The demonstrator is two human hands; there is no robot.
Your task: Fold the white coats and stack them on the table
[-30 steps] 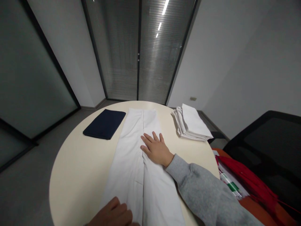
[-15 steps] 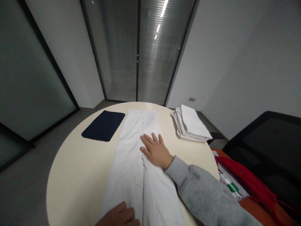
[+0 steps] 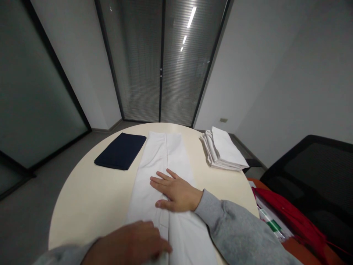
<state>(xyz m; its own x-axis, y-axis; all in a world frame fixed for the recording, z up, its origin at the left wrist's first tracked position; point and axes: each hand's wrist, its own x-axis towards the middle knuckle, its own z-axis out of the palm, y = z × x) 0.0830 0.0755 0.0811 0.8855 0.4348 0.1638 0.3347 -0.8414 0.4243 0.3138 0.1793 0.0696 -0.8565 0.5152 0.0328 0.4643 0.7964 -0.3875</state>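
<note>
A long white garment (image 3: 179, 162), folded into a narrow strip with a seam down its middle, runs from the far side of the table toward me. My right hand (image 3: 176, 193) lies flat on it near the middle, palm down and fingers spread. Over the near part of the garment is my left hand (image 3: 132, 243), blurred by motion. Its fingers bend downward, and whether they hold any cloth cannot be seen.
The garment lies on a round cream table (image 3: 88, 198). Folded dark navy cloth (image 3: 121, 151) rests at the far left, and a stack of folded white cloth (image 3: 224, 149) at the far right. A black mesh chair (image 3: 311, 176) with a red item (image 3: 286, 213) stands on the right.
My right hand has slid nearer to me and a little left along the garment, turning its fingers leftward. My left hand has come farther into view from the bottom edge.
</note>
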